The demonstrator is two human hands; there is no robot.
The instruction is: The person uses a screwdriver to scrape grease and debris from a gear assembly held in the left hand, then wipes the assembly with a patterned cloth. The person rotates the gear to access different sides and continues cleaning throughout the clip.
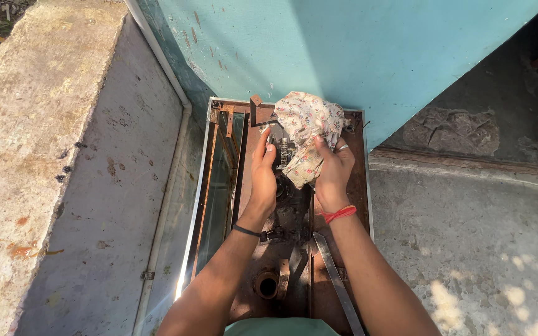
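Head view, looking down. Floral cloth [306,124] bunched at upper centre, over far end of rusty stove [350,205] underside; right hand [334,174] just below, fingers closed on its lower fold. Left hand [263,177] beside cloth at left, fingers curled against dark metal part [283,152]. Stove long axis: bottom to top of frame.
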